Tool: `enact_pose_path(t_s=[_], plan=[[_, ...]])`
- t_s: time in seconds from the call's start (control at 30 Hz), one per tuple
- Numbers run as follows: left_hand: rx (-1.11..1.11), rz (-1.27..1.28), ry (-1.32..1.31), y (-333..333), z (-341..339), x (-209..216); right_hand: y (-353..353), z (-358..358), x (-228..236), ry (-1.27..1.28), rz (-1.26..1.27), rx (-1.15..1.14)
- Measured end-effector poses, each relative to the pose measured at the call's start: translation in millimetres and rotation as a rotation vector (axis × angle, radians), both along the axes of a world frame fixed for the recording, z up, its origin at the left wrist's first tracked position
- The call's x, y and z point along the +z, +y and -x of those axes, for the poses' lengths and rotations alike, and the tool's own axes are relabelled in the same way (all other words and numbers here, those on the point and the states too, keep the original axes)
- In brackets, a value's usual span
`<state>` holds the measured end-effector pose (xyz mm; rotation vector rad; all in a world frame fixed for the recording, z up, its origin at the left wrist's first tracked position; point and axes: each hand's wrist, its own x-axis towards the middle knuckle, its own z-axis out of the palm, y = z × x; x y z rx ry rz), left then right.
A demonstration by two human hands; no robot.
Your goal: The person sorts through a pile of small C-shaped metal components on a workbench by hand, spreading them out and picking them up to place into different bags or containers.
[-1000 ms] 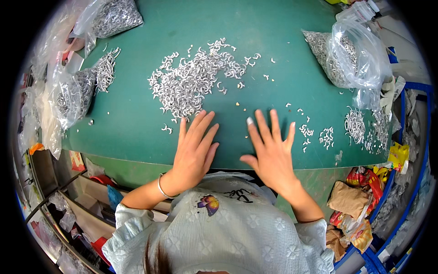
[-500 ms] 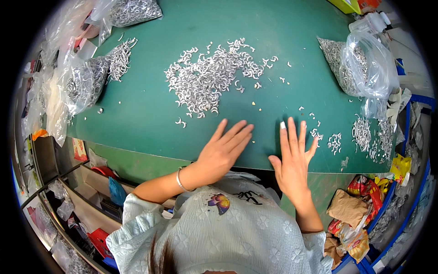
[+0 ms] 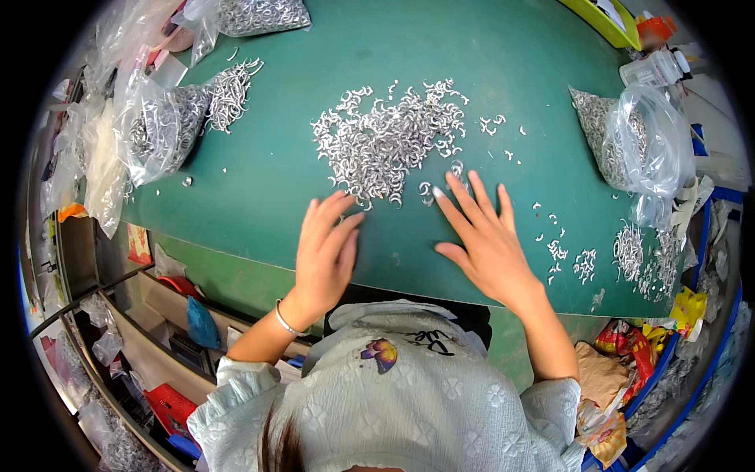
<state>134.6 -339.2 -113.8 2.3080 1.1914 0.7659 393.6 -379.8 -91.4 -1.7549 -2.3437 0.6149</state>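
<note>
Centrally, silvery pile (image 3: 385,145) between filled bags (image 3: 169,126).

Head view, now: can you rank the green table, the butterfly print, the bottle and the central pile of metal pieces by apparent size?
Largest to smallest:
1. Table
2. Central pile
3. Bottle
4. Butterfly print

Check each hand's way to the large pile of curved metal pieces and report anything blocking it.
Nothing visible blocks the left hand from the pile. Between the right hand and the pile lie just a few loose pieces.
</note>
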Motion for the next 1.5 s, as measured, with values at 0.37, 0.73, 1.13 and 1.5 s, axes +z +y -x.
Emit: enact_pose_path(t_s=[0.37,0.73,1.13,1.5], plan=[[-0.353,-0.027,0.444,0.0,-42.8,6.2,-38.4,-12.6,13.0,-0.041,0.096,-0.154],[-0.299,-0.08,0.461,-6.2,-36.7,7.9,-40.6,12.7,4.5,-0.079,0.047,-0.216],[-0.232,-0.065,0.442,0.2,-41.6,8.5,-21.3,8.0,9.0,-0.073,0.009,-0.14],[-0.318,0.04,0.269,-36.9,-42.5,4.9,-43.8,-5.3,5.1,-0.02,-0.007,-0.168]])
